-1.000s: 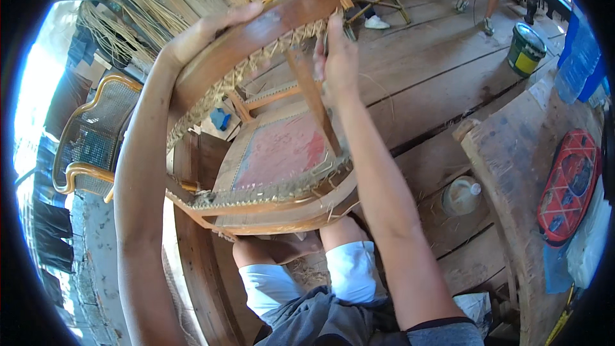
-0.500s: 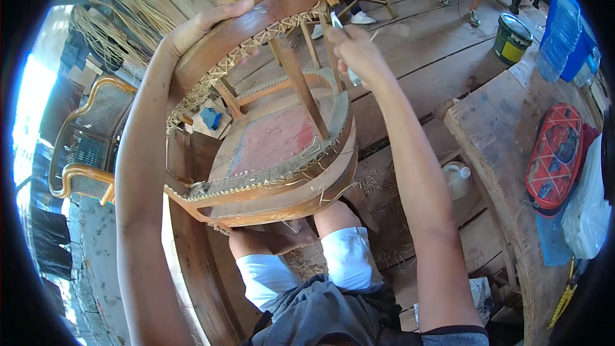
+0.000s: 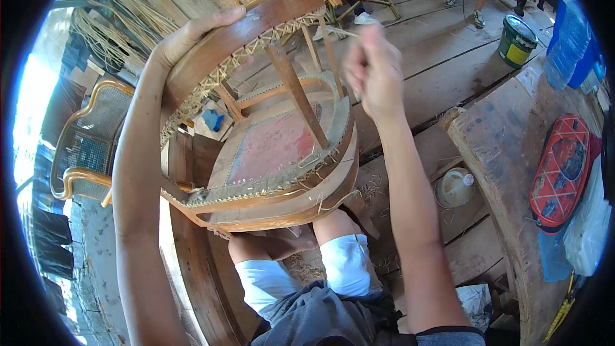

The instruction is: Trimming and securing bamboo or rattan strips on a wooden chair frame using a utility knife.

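Wooden chair frame [image 3: 275, 147], tipped on its side across the person's knees so the cane-edged rim faces up for work. Left hand [image 3: 186, 38] clasps the curved top rail, steadying it; right hand [image 3: 375, 67], blurred, is closed as if pinching a cane strand [image 3: 333, 33]. A second chair [image 3: 86, 147] stands left, a green bucket [image 3: 516, 41] on the plank floor [image 3: 442, 83]

Workshop interior: worn wooden plank floor [image 3: 442, 57]; curved-armed cane-backed wooden chair [image 3: 90, 144] at left; bundled pale rattan strips [image 3: 112, 29] behind; green plastic bucket [image 3: 516, 40] at right; bright daylight enters from the left.
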Tool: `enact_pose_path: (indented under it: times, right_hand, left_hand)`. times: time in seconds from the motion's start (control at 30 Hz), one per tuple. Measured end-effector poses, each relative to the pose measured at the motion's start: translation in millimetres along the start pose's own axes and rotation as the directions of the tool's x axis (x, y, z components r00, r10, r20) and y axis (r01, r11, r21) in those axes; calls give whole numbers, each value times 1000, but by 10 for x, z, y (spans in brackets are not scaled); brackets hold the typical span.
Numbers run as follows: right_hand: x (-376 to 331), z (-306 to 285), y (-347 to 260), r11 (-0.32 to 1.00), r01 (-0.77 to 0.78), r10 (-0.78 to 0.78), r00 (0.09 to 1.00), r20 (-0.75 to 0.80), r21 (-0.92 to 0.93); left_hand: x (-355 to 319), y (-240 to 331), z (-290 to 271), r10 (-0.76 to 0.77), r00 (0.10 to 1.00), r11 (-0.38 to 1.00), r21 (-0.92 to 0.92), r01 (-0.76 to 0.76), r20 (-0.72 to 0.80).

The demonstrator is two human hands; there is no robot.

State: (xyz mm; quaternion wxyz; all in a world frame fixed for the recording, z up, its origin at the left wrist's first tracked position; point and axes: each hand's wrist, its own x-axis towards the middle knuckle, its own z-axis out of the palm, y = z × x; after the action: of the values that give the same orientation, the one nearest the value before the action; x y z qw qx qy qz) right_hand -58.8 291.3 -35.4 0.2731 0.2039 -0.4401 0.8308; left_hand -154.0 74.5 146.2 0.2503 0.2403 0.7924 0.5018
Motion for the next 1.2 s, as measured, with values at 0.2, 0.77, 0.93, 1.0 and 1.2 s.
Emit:
enact_pose_path:
  times: [0.2,0.77,0.93,1.0,1.2]
  right_hand:
    - [-147,-19,233,537,-310,182,951,-251,-784]
    - [417,413,-201,703,-528,543,831,-120,-477]
    - [512,483,-135,741,-447,451,884,-121,-501]
    - [433,436,210,759,-381,352,922,-160,-529]
    - [379,483,539,994,-98,82,970,-231,-57]
  left_hand:
    - [59,-45,6,-2,999,1000,14,2,37]
    - [37,-34,61,25,999,985,168,-30,28]
    - [6,20,16,76,983,963,243,-115,165]
    - [103,-63,-61,100,985,956,260,-134,140]
    - [175,-72,-136,63,989,954,285,-99,132]
